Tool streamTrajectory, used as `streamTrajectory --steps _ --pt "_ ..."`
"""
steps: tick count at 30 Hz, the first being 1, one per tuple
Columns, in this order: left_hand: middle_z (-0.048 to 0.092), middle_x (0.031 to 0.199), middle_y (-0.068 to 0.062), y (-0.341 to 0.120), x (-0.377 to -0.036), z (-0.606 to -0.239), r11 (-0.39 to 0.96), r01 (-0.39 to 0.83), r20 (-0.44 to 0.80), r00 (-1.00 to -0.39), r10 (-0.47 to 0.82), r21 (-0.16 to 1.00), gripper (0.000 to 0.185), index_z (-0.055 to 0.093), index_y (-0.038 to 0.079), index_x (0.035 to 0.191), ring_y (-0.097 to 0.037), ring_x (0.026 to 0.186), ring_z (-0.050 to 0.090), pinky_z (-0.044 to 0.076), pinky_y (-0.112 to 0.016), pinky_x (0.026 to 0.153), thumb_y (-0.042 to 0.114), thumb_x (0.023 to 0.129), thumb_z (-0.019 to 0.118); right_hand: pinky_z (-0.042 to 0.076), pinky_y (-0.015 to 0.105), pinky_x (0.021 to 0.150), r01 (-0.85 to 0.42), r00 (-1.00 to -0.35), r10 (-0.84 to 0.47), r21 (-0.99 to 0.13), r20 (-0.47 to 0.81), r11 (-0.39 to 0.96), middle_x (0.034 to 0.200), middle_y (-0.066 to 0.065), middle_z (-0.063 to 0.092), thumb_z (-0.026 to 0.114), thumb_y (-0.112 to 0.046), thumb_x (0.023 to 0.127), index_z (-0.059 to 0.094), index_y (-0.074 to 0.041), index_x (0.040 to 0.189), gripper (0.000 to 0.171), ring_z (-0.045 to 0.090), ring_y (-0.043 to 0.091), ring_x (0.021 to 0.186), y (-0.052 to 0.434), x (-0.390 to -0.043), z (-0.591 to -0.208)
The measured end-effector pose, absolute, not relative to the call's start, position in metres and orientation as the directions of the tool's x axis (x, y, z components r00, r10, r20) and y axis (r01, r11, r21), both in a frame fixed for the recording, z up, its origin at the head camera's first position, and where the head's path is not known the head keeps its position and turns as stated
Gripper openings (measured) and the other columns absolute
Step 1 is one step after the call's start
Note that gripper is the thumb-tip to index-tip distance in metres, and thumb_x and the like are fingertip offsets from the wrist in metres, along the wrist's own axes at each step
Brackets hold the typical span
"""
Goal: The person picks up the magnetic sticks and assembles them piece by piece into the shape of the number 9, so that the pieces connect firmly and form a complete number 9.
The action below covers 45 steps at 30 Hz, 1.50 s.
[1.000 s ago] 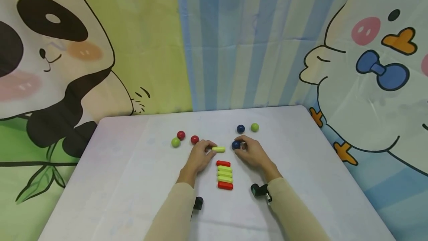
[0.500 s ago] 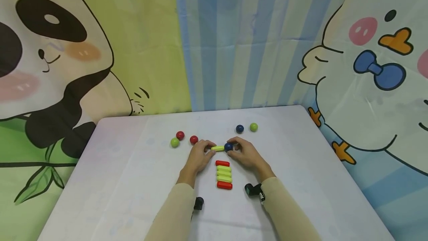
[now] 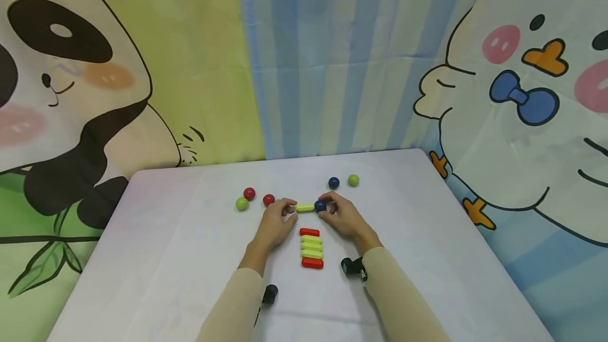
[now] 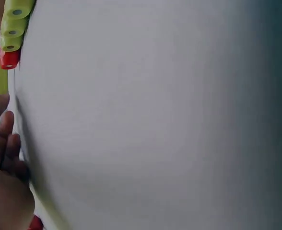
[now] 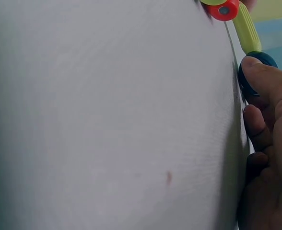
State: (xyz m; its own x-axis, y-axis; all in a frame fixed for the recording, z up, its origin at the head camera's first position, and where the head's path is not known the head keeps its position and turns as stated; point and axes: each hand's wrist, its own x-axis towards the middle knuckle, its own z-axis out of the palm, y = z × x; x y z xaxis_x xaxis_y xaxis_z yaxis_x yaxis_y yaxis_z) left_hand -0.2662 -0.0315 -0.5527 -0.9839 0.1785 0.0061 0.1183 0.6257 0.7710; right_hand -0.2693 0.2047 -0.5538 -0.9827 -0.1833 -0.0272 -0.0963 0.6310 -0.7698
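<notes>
- Sleeves in beige reach up from the lower edge of your head view, with a black camera at your left wrist and its twin at your right.
- Five rods lie side by side on the white tabletop ahead of you: red at each end, three yellow-green between.
- Your left hand has thumb and forefinger parted at the left end of a single yellow-green rod; whether they touch it cannot be told.
- Your right hand pinches a dark blue ball, which meets that rod's right end just beyond the row.
- Near your left fingers sits a red ball; farther left, another red ball and a green ball lie close together.
- Beyond your right hand, a second blue ball rests near a second green ball.
- Behind the table, a backdrop shows a panda, stripes and a bow-tied chick.
</notes>
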Motion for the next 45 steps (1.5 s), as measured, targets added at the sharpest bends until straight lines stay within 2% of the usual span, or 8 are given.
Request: streamTrajectory --steps 5,8,15,19,25,34,40,45 --pt "0.061 0.101 -0.001 -0.036 -0.273 -0.531 0.621 0.203 0.119 -0.977 0.175 0.757 0.031 0.068 0.017 0.125 -0.020 0.097 0.051 0.045 -0.036 0.084 0.015 0.095 0.072 0.044 0.035 0.078 -0.068 -0.988 -0.151 -0.779 -0.035 0.624 0.117 -0.002 0.061 0.076 -0.024 0.095 0.059 -0.027 0.132 0.041 0.053 0.018 0.090 0.204 -0.269 -0.551" --pt "0.060 0.107 -0.006 -0.042 -0.281 -0.520 0.656 0.226 0.162 -0.974 0.158 0.720 0.032 0.068 0.017 0.124 -0.024 0.100 0.048 0.044 -0.037 0.084 0.015 0.093 0.074 0.044 0.035 0.079 -0.046 -0.987 -0.148 -0.792 -0.056 0.609 0.114 -0.002 0.060 0.076 -0.024 0.095 0.059 -0.029 0.132 0.041 0.053 0.019 0.091 0.204 -0.268 -0.552" --pt "0.047 0.141 -0.012 -0.061 -0.292 -0.518 0.719 0.159 0.094 -0.987 0.130 0.676 0.047 0.063 0.019 0.133 -0.035 0.130 0.042 0.046 -0.050 0.106 0.016 0.089 0.077 0.044 0.035 0.079 -0.050 -0.986 -0.159 -0.799 -0.057 0.599 0.105 -0.001 0.059 0.075 -0.024 0.096 0.059 -0.029 0.130 0.039 0.053 0.020 0.092 0.202 -0.268 -0.556" --pt "0.044 0.146 -0.014 -0.065 -0.290 -0.518 0.748 0.098 0.016 -0.993 0.116 0.656 0.053 0.058 0.018 0.139 -0.036 0.134 0.040 0.048 -0.051 0.105 0.013 0.089 0.076 0.044 0.034 0.080 -0.052 -0.986 -0.157 -0.795 -0.055 0.604 0.109 -0.002 0.060 0.075 -0.024 0.096 0.059 -0.029 0.131 0.039 0.053 0.018 0.092 0.201 -0.268 -0.556" --pt "0.048 0.143 -0.018 -0.069 -0.290 -0.520 0.783 0.093 -0.013 -0.992 0.129 0.615 0.049 0.059 0.015 0.139 -0.038 0.132 0.039 0.045 -0.052 0.107 0.010 0.092 0.073 0.044 0.036 0.081 -0.055 -0.987 -0.154 -0.794 -0.048 0.605 0.115 -0.002 0.060 0.075 -0.024 0.096 0.059 -0.028 0.132 0.040 0.053 0.019 0.093 0.200 -0.267 -0.553" --pt "0.056 0.134 -0.022 -0.075 -0.288 -0.527 0.812 0.124 -0.035 -0.984 0.175 0.570 0.046 0.060 0.011 0.137 -0.040 0.127 0.045 0.042 -0.057 0.109 0.008 0.093 0.072 0.045 0.034 0.080 -0.063 -0.985 -0.163 -0.789 -0.048 0.611 0.115 -0.002 0.060 0.074 -0.022 0.096 0.059 -0.026 0.132 0.039 0.054 0.018 0.092 0.200 -0.266 -0.555" --pt "0.060 0.129 -0.015 -0.076 -0.288 -0.526 0.784 0.130 -0.066 -0.975 0.213 0.607 0.044 0.060 0.015 0.136 -0.033 0.119 0.050 0.047 -0.051 0.103 0.009 0.094 0.072 0.045 0.035 0.080 -0.057 -0.987 -0.152 -0.786 -0.048 0.616 0.116 -0.002 0.060 0.074 -0.023 0.096 0.059 -0.026 0.133 0.039 0.054 0.019 0.093 0.201 -0.267 -0.555" --pt "0.061 0.130 -0.008 -0.075 -0.285 -0.528 0.730 0.100 -0.114 -0.965 0.237 0.676 0.044 0.060 0.019 0.137 -0.027 0.115 0.055 0.049 -0.048 0.105 0.015 0.095 0.073 0.044 0.034 0.079 -0.046 -0.989 -0.140 -0.786 -0.052 0.616 0.116 -0.002 0.060 0.075 -0.023 0.096 0.059 -0.027 0.132 0.040 0.053 0.018 0.092 0.199 -0.268 -0.556"
